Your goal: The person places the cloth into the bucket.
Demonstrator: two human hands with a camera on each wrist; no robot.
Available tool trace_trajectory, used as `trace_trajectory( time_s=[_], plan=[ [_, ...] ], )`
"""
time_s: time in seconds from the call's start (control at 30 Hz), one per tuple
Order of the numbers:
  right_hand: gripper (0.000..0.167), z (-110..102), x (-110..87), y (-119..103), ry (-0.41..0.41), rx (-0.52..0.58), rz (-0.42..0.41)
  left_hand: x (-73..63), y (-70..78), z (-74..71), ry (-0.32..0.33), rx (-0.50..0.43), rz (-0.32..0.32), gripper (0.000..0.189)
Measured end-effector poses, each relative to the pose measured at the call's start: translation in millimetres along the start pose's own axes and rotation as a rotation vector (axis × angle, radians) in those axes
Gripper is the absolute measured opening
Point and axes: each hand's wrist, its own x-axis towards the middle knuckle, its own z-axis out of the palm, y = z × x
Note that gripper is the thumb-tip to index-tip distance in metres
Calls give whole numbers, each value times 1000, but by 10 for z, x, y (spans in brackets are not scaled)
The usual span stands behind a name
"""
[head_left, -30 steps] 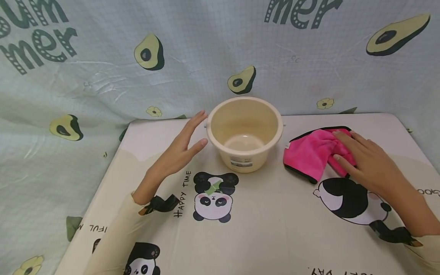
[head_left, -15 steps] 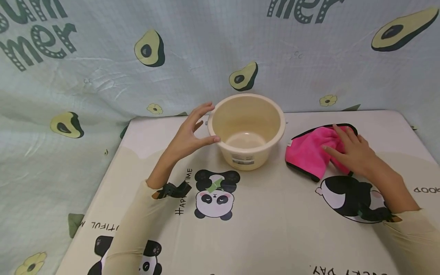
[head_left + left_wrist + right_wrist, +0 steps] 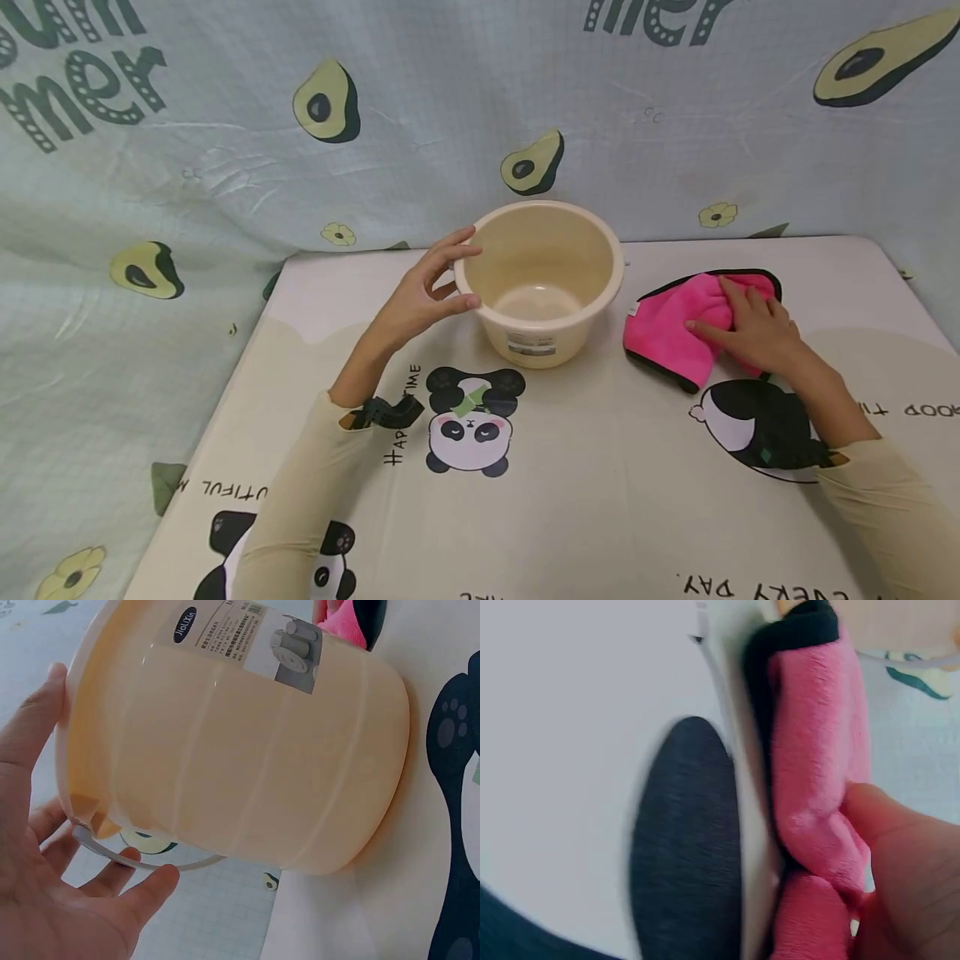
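Note:
A cream plastic bucket (image 3: pixel 532 337) stands upright at the back middle, its inside bare. My left hand (image 3: pixel 423 296) holds its left rim, thumb at the outer front and forefinger reaching over the edge. In the left wrist view, other fingers (image 3: pixel 154 892) lie beside the thin grey handle (image 3: pixel 191 864). To the right lies a crumpled bright pink cloth (image 3: pixel 667 333) with black edging. My right hand (image 3: pixel 761 329) grips it from above, thumb and bent fingers with bunched fabric between them. In the right wrist view, the thumb (image 3: pixel 877 814) presses into a fold; the fingertips are mostly hidden.
The table (image 3: pixel 570 500) wears a pale cover printed with pandas and lettering. Behind it and along its left side hangs a light curtain (image 3: pixel 420 108) with avocado prints, close behind the bucket.
My left hand has moved right from beside the bucket onto its rim. My right hand has shifted left over the cloth and its fingers have bent into it. The bucket stays in place.

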Motion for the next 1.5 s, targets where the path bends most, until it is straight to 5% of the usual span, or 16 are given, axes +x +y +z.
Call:
trace_trajectory(
  time_s=[0.43,0.63,0.87,1.03,1.23,1.5],
  plan=[
    [78,106,64,-246,188,-32,-249,15,-25,-46,-7,-6,2,89],
    [78,97,29,-320,168,-105,-361,42,-8,-15,-34,-7,-7,88],
    [55,5,-36,-428,136,-107,-313,41,-12,4,-48,-8,-9,78],
    [53,-75,-115,-536,264,-61,-306,35,-10,3,-47,-7,-7,79],
    [50,-172,-196,-651,430,-59,-395,20,-20,-1,-46,-8,-9,81],
    [55,-297,-265,-694,545,-127,-509,-1,-39,1,-43,-13,1,82]
  ],
)
